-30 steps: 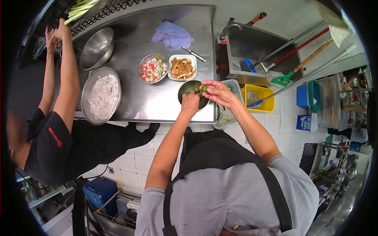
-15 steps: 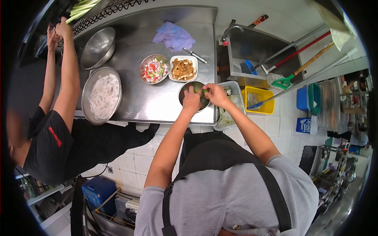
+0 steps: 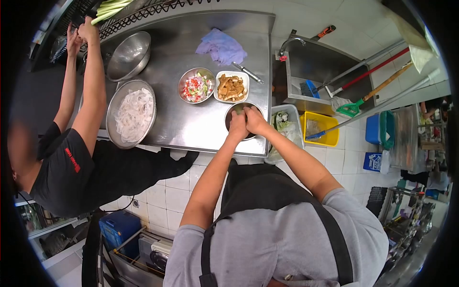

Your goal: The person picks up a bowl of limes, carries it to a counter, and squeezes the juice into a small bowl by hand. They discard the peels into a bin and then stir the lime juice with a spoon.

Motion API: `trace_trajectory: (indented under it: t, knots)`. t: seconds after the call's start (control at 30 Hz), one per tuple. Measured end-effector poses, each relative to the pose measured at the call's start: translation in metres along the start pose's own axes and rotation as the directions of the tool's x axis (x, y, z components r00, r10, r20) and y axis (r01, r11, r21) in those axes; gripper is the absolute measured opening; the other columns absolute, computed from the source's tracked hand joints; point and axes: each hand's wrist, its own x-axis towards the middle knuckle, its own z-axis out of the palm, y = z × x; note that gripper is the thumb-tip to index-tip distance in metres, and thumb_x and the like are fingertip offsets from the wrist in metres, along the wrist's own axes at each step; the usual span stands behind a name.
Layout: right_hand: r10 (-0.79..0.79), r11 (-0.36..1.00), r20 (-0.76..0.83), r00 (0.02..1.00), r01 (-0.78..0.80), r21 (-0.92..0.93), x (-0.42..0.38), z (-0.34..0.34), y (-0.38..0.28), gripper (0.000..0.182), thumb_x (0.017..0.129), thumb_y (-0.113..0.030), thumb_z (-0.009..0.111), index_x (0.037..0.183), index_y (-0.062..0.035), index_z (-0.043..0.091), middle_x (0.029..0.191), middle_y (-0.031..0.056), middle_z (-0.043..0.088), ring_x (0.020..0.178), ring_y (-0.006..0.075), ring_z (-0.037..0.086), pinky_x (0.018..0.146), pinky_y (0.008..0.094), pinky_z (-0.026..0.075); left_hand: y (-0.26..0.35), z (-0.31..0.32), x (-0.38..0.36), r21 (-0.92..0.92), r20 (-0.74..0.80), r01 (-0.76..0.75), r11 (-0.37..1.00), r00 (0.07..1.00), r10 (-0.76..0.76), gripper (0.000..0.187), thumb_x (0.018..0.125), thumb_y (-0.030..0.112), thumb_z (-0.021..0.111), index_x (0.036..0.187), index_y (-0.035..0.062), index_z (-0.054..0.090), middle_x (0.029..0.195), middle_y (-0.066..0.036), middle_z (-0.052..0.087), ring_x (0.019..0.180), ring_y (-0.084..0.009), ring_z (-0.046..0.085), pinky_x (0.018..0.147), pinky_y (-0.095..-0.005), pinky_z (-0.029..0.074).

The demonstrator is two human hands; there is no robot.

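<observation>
Both hands are together inside a steel bowl at the front right corner of the metal counter. My left hand reaches down into it, fingers bent and partly hidden. Pressed close beside it, my right hand has its fingers curled inward. Whatever they grip is covered by the hands. A bit of green food shows behind the fingertips. Just behind the bowl stand a white tub of brown fried pieces and a steel bowl of chopped red, white and green vegetables. A peeler-like tool lies behind the tub.
A co-worker at the left reaches toward green stalks on a rack. A colander of pale translucent strips, an empty metal bowl and a purple cloth rest on the counter. A bin of scraps, a yellow tub and a sink stand right.
My hands have drawn together, the right one moving deeper into the bowl beside the left. Green pieces visible between them before are now mostly covered. The whole view has shifted slightly.
</observation>
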Motion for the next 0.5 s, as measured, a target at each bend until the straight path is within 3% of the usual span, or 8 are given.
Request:
trace_trajectory:
  t: [0.1, 0.17, 0.27, 0.37, 0.47, 0.5]
  knots:
    - [0.012, 1.0, -0.008, 1.0, -0.011, 0.008, 0.006, 0.0, 0.0, 0.031, 0.077, -0.003, 0.057, 0.104, 0.0111, 0.061, 0.108, 0.0369, 0.06, 0.107, 0.0483, 0.057, 0.094, 0.046, 0.048, 0.005, -0.005, -0.004, -0.102, -0.119, 0.041, 0.994, 0.992, -0.053, 0.049, 0.08, 0.023, 0.07, 0.123, 0.0012, 0.061, 0.113, -0.032, 0.062, 0.106, -0.0503, 0.058, 0.096, -0.0503, 0.046]
    - [0.033, 0.999, -0.003, 0.999, -0.033, -0.002, 0.007, 0.004, 0.003, 0.027, 0.078, -0.004, 0.057, 0.102, 0.0083, 0.063, 0.106, 0.0331, 0.063, 0.106, 0.0459, 0.059, 0.091, 0.0454, 0.049, 0.004, -0.011, -0.004, -0.142, -0.082, 0.049, 0.989, 0.995, -0.062, 0.044, 0.078, 0.021, 0.071, 0.117, 0.0026, 0.061, 0.111, -0.029, 0.062, 0.108, -0.047, 0.059, 0.093, -0.0501, 0.049]
    - [0.149, 0.973, 0.056, 0.987, -0.156, 0.169, 0.015, 0.013, 0.019, 0.026, 0.079, -0.006, 0.058, 0.102, 0.0046, 0.064, 0.101, 0.0265, 0.067, 0.101, 0.0414, 0.063, 0.087, 0.0447, 0.05, 0.007, -0.02, -0.002, -0.219, -0.054, 0.023, 0.975, 0.998, -0.035, 0.04, 0.075, 0.02, 0.074, 0.11, 0.0048, 0.062, 0.104, -0.022, 0.067, 0.105, -0.0412, 0.063, 0.089, -0.0474, 0.051]
    - [0.147, 0.969, 0.043, 0.988, -0.152, 0.196, 0.014, 0.015, 0.025, 0.031, 0.078, -0.003, 0.062, 0.107, 0.0056, 0.063, 0.093, 0.0183, 0.068, 0.087, 0.0288, 0.066, 0.079, 0.0367, 0.05, 0.008, -0.022, -0.002, -0.293, -0.049, 0.034, 0.955, 0.998, -0.05, 0.039, 0.072, 0.019, 0.076, 0.106, 0.0059, 0.063, 0.099, -0.017, 0.07, 0.099, -0.0376, 0.066, 0.087, -0.0445, 0.052]
    - [0.112, 0.968, -0.033, 0.993, -0.102, 0.231, 0.011, 0.017, 0.024, 0.028, 0.079, -0.004, 0.062, 0.106, 0.0047, 0.063, 0.09, 0.0163, 0.067, 0.085, 0.028, 0.065, 0.078, 0.0372, 0.051, 0.004, -0.016, 0.001, -0.359, -0.086, 0.014, 0.933, 0.995, -0.048, 0.039, 0.07, 0.018, 0.078, 0.104, 0.0059, 0.062, 0.097, -0.014, 0.071, 0.093, -0.0333, 0.068, 0.083, -0.0404, 0.053]
    - [0.136, 0.971, -0.006, 0.991, -0.132, 0.199, 0.011, 0.011, 0.02, 0.029, 0.08, -0.01, 0.061, 0.107, 0.0019, 0.066, 0.1, 0.0238, 0.069, 0.096, 0.0375, 0.067, 0.086, 0.0418, 0.051, 0.004, -0.016, 0.001, -0.379, -0.106, -0.003, 0.925, 0.994, -0.04, 0.04, 0.069, 0.017, 0.079, 0.103, 0.0057, 0.062, 0.096, -0.013, 0.071, 0.091, -0.0315, 0.069, 0.082, -0.0388, 0.053]
